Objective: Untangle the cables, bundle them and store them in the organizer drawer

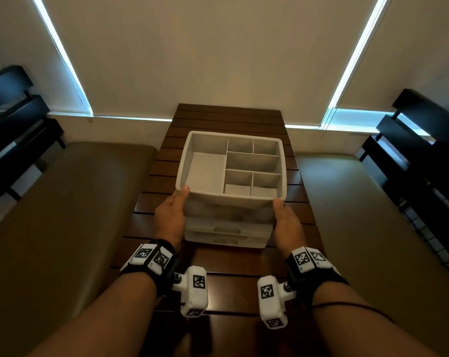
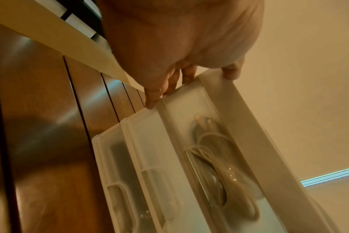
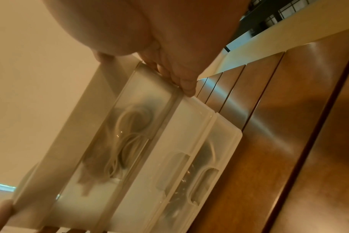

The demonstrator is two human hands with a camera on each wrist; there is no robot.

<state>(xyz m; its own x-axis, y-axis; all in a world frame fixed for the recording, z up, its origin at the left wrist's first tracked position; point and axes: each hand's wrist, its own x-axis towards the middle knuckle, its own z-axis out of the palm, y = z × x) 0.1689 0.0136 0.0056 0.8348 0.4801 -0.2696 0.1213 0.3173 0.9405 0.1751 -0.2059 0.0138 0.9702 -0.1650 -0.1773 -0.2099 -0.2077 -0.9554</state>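
Note:
A white organizer (image 1: 231,200) with an open divided top tray and three frosted drawers stands on the slatted wooden table (image 1: 231,264). My left hand (image 1: 170,215) grips its front left corner, thumb on the rim, fingers down the side. On the front right corner my right hand (image 1: 286,222) holds it the same way. In the left wrist view, coiled white and dark cables (image 2: 215,151) show through the shut top drawer, as they do in the right wrist view (image 3: 125,130). A dark cable (image 3: 207,149) shows in the lowest drawer. The tray compartments hold nothing.
Padded benches flank the table on the left (image 1: 63,202) and right (image 1: 372,202). Dark slatted chairs stand at the far left (image 1: 14,119) and far right (image 1: 424,140). Drawn window blinds (image 1: 205,47) close off the wall behind the table.

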